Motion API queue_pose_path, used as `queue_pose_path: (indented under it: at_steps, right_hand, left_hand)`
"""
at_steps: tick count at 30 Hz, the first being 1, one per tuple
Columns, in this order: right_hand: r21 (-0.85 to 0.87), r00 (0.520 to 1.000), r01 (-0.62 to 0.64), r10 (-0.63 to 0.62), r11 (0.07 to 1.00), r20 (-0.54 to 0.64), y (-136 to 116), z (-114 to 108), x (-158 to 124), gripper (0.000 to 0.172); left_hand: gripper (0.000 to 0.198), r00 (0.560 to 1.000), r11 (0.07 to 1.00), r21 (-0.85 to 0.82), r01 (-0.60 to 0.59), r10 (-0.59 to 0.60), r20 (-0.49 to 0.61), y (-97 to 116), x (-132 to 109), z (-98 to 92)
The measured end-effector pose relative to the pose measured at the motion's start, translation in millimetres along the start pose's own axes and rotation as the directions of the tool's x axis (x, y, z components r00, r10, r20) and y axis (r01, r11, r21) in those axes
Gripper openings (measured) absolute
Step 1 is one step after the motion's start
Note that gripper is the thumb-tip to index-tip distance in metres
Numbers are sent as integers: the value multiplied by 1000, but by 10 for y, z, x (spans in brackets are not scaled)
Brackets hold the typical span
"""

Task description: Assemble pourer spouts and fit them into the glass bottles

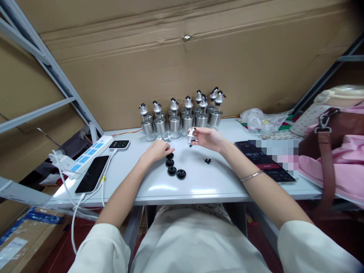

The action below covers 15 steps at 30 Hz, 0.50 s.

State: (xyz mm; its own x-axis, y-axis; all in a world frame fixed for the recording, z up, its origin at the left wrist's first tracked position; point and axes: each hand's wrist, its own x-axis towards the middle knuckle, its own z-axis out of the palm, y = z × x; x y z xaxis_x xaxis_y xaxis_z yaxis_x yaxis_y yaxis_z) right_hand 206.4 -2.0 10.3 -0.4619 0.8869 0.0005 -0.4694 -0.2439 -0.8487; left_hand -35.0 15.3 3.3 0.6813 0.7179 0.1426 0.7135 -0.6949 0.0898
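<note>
My right hand (209, 138) is closed on a silver pour spout (191, 135) with a black tip, held above the table between thumb and fingers. To the left, my left hand (156, 151) hovers low over or rests on the table, back up. Most of its fingers are hidden, so its grip cannot be made out. Just beyond it lie silver parts (164, 139), partly covered by the hand. Beside its fingertips several round black stoppers (171, 171) form a curved row. Small black pieces (207, 161) lie in a cluster below my right hand.
Glass-and-steel bottles (174, 123) with spouts stand along the cardboard wall (113, 76). A power strip (92, 153), black phone (93, 174) and small white device (119, 145) lie left. On the right are another phone (267, 165), plastic bag (256, 120) and brown-strapped pink bag (341, 163).
</note>
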Motion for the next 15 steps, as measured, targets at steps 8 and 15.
queue_pose_path:
  at_steps: [8,15]
  right_hand:
    - [-24,1000,-6,7,1000,11,4,-10,-4,18]
    - [10,998,-31,30,999,59,56,67,-19,15]
  left_hand:
    - [36,998,999,4,-38,38,-52,-47,33,52]
    - [44,935,990,50,-130,140,-327,12,73,94]
